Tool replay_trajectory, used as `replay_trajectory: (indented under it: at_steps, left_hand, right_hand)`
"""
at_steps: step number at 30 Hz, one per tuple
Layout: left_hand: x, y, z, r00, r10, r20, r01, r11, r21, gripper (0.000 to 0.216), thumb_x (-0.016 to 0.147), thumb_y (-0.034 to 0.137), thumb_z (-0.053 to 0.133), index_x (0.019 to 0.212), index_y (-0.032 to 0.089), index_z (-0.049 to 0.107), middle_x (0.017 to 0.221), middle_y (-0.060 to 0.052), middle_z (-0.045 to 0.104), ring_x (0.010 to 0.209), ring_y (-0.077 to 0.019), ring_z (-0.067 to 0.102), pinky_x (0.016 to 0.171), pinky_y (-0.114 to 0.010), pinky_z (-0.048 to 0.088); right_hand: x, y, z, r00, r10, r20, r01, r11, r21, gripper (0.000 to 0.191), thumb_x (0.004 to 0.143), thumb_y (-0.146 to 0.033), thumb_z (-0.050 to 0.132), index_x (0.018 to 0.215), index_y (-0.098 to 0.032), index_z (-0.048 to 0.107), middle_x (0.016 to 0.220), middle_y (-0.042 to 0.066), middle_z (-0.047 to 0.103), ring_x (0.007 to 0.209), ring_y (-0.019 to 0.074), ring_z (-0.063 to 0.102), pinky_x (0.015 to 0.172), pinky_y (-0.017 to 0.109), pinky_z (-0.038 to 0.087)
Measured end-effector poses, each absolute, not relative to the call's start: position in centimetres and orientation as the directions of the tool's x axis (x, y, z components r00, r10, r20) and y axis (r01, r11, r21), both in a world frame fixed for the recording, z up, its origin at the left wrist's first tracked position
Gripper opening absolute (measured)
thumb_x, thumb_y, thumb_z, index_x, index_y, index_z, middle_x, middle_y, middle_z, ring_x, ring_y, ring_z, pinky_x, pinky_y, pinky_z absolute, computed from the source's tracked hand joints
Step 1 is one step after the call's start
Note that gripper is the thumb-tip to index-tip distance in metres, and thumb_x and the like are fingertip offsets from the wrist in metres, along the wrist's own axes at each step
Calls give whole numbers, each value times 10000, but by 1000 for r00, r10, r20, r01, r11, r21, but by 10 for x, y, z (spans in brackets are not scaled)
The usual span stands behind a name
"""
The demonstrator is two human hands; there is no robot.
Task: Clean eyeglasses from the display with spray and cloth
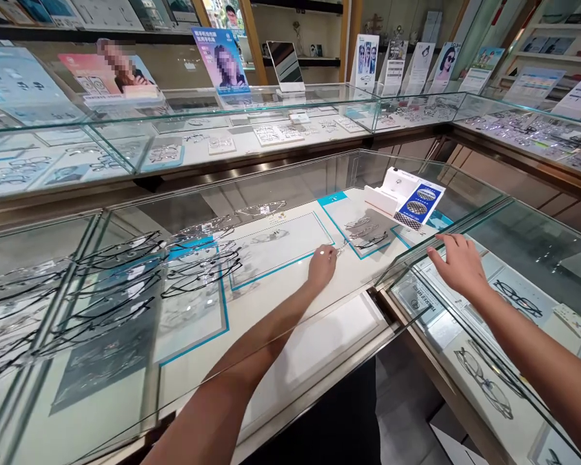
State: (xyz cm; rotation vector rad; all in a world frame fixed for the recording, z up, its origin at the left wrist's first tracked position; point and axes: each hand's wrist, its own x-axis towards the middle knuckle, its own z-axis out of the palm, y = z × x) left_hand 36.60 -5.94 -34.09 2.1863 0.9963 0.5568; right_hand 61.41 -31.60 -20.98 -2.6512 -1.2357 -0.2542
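My left hand (pixel 322 265) reaches into the glass display case, below its top pane. Its fingers are closed on a pair of thin-framed eyeglasses (pixel 341 248), mostly hidden by the hand. Just beyond lies a blue-edged display board (pixel 363 245) with dark-framed eyeglasses (pixel 374 241) near its front edge. A larger blue-edged board (pixel 290 239) is to the left of the hand. My right hand (pixel 459 263) rests on the top glass near the corner of the right-hand case, fingers apart, holding nothing.
Rows of eyeglasses (pixel 121 271) lie on the left glass top. A white stand with a blue card (pixel 416 200) sits past my hands. More eyeglasses (pixel 484 381) lie in the right-hand case (pixel 552 226). Glass counters (pixel 252 106) with posters line the back.
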Motion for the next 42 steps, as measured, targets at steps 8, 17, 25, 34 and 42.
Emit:
replay_trajectory:
  at_steps: [8, 17, 25, 34, 42]
  left_hand:
    - [461, 12, -354, 454, 882, 128, 628, -418, 657, 299, 1130, 311, 482, 1206, 249, 765, 1388, -142, 648, 1331, -322, 556, 1130, -470, 471]
    - [512, 47, -380, 409, 910, 64, 695, -356, 624, 327, 1127, 338, 496, 1252, 282, 793, 1453, -159, 585, 1375, -364, 510, 1140, -482, 456]
    - [517, 62, -395, 590, 806, 39, 628, -488, 606, 366, 1060, 240, 643, 1400, 319, 755, 1532, -115, 609, 1450, -358, 533, 1178, -510, 495]
    - [513, 70, -402, 620, 779, 89, 556, -517, 651, 482, 1066, 433, 726, 1494, 226, 650, 1605, -145, 593, 1425, -335, 618, 1199, -612, 538]
    - [507, 73, -409, 597, 794, 111, 484, -467, 740, 852, 945, 90, 635, 1740, 225, 359, 1838, -162, 352, 1676, -337, 405, 1323, -497, 414]
  right_hand:
    - [607, -317, -205, 627, 738, 250, 775, -625, -97, 634, 1125, -554, 359, 1486, -111, 634, 1491, 241, 655, 1346, 462, 588, 1117, 646, 507]
    - [602, -321, -202, 640, 740, 206, 766, -634, -105, 612, 1136, -552, 363, 1510, -134, 609, 1534, 227, 629, 1410, 465, 562, 1140, 655, 498]
    - [602, -320, -199, 648, 733, 207, 760, -641, -108, 616, 1132, -549, 375, 1503, -125, 621, 1530, 232, 632, 1397, 468, 565, 1148, 664, 496]
    - [604, -320, -203, 634, 742, 218, 770, -630, -95, 627, 1137, -551, 369, 1505, -109, 620, 1519, 238, 639, 1383, 466, 570, 1145, 658, 499]
    - [602, -319, -201, 641, 739, 208, 765, -638, -92, 632, 1135, -554, 366, 1509, -111, 618, 1528, 235, 633, 1402, 457, 563, 1159, 639, 491]
